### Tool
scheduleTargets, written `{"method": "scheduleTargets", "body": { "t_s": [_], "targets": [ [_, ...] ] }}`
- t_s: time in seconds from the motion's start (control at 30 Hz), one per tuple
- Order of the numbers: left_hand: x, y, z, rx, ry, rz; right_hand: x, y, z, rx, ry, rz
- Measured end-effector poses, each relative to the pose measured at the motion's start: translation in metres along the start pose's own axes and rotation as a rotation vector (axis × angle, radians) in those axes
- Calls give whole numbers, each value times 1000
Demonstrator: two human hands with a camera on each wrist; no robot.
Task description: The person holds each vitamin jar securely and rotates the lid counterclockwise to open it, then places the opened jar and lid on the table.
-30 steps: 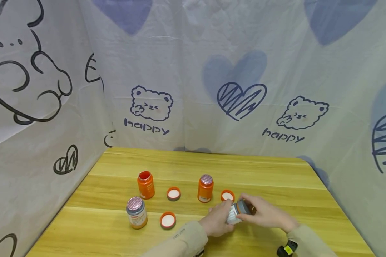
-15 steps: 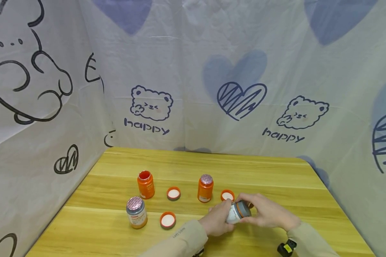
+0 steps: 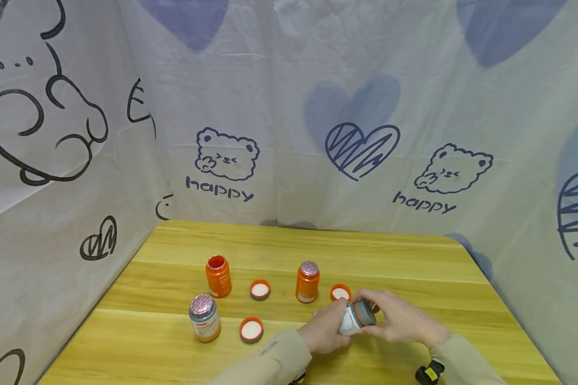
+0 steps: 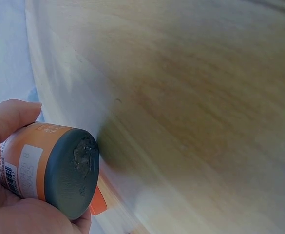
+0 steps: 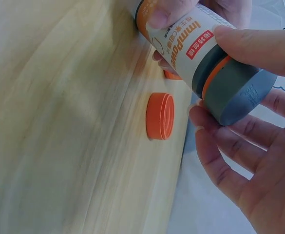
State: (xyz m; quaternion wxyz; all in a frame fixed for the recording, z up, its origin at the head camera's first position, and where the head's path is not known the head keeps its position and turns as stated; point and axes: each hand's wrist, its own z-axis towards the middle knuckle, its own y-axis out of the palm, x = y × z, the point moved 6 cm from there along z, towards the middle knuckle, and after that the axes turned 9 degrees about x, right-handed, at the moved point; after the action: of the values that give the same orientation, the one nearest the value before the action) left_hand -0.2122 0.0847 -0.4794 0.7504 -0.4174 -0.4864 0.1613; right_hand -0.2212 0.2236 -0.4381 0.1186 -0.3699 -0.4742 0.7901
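Low over the table's right half, my left hand (image 3: 324,329) grips a tilted supplement bottle (image 3: 349,322) around its body. The bottle has a white and orange label, and its dark base (image 4: 71,173) faces the left wrist camera. My right hand (image 3: 400,318) holds the grey cap (image 5: 242,92), with the thumb on top near the bottle's shoulder and fingertips underneath. An orange band (image 5: 214,77) shows between cap and shoulder. Just behind the hands lies an orange-rimmed cap (image 3: 341,293), white inside facing up, partly hidden by the left hand in the head view.
An orange bottle with a foil seal (image 3: 307,282) stands behind my left hand. Farther left are an open orange bottle (image 3: 219,278), a grey-shouldered bottle with foil (image 3: 204,320) and two upturned caps, one behind (image 3: 260,290) and one nearer (image 3: 251,330). A patterned cloth (image 3: 289,107) hangs behind the table.
The right hand has shifted slightly left and its fingers sit differently on the cap, with more of the orange band showing. The left hand and the standing bottles stay in place.
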Motion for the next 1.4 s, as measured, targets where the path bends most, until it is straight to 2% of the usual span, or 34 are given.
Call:
{"method": "scheduleTargets", "body": {
  "t_s": [0.07,0.17,0.4,0.6,0.8,1.0,1.4],
  "targets": [
    [-1,0,0,-2,-4,2,-1,0,0,24,-17,5],
    [-2,1,0,-10,-14,-1,-2,0,1,49,1,22],
    [-3,3,0,-25,-33,1,2,0,5,36,239,110],
    [-1,2,0,-16,-36,-4,9,-4,7,72,444,104],
    [-1,1,-1,-14,-34,-4,11,1,4,32,571,155],
    [0,0,-1,-21,-45,4,7,8,1,-29,630,267],
    [-2,4,0,-39,-51,-22,8,14,0,-58,684,290]
  ]
}}
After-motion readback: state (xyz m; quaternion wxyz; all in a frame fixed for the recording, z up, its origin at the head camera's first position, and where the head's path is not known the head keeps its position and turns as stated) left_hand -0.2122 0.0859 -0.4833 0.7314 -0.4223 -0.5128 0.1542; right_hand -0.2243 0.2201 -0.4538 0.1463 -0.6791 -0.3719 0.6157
